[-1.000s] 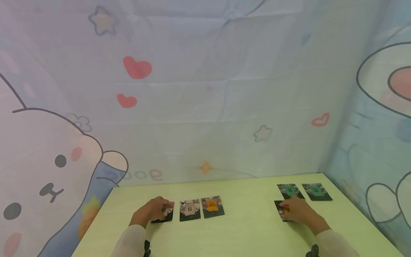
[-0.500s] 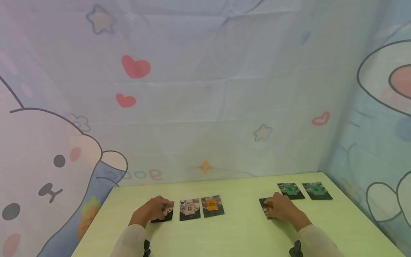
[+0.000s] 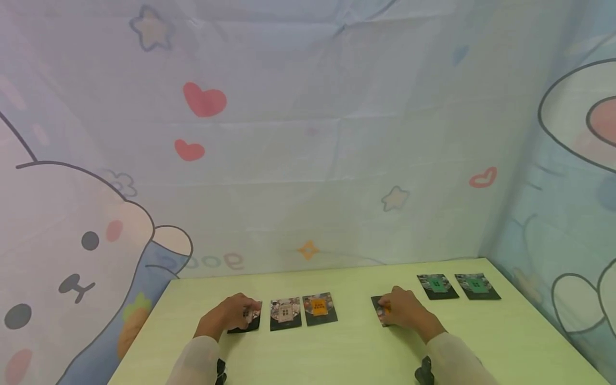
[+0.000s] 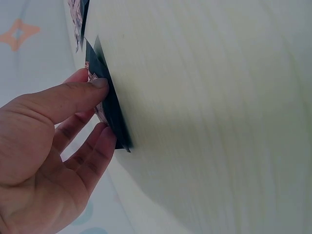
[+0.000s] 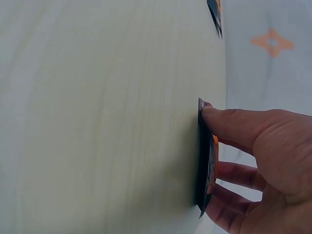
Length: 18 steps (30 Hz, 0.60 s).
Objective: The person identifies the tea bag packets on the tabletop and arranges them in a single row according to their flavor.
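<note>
My left hand point(image 3: 226, 314) pinches a small flat sachet point(image 3: 255, 316) with a dark lower band at the table's left. In the left wrist view, thumb and fingers hold the edges of this sachet point(image 4: 113, 113), which stands slightly off the surface at one edge. My right hand point(image 3: 409, 310) grips an orange-labelled sachet point(image 3: 378, 307) right of centre; fingers cover much of it. In the right wrist view the thumb lies at the upper end of that sachet point(image 5: 209, 161). Between the hands lie a beige-labelled sachet point(image 3: 286, 314) and another orange-labelled sachet point(image 3: 320, 309), side by side.
Two green-labelled sachets point(image 3: 437, 286) lie side by side at the back right of the pale yellow-green table point(image 3: 337, 353). A printed cloth backdrop point(image 3: 298, 133) rises behind the table and along its right side.
My right hand has moved left across the table with the orange-labelled sachet, away from the green-labelled ones. My left hand keeps its place and its hold.
</note>
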Tool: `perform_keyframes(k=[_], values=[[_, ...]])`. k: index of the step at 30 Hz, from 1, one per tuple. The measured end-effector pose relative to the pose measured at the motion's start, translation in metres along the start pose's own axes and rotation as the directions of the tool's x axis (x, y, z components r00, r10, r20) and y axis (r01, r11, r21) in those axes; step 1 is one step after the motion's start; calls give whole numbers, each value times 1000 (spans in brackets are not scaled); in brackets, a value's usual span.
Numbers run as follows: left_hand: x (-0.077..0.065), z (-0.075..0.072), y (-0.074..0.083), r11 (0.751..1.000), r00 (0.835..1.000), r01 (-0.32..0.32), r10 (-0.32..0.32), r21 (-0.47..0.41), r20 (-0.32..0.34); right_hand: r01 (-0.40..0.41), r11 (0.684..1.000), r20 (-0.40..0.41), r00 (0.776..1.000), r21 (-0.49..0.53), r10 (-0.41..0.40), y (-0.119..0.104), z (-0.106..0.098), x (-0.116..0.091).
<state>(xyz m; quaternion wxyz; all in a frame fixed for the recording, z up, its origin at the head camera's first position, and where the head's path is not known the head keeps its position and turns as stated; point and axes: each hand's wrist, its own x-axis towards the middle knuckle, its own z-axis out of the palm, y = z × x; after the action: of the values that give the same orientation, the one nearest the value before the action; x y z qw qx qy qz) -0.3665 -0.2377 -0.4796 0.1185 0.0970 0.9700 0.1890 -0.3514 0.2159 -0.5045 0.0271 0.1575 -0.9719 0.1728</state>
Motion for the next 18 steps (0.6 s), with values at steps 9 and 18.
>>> perform_keyframes(k=[9, 18], values=[[0, -1, 2, 1000, 1000, -1, 1, -6, 11, 48, 999, -12, 999, -14, -48, -17, 7, 9], [-3, -1, 3, 1000, 1000, 2, -2, 1, -1, 123, 992, -32, 992, -34, -124, -35, 11, 17]])
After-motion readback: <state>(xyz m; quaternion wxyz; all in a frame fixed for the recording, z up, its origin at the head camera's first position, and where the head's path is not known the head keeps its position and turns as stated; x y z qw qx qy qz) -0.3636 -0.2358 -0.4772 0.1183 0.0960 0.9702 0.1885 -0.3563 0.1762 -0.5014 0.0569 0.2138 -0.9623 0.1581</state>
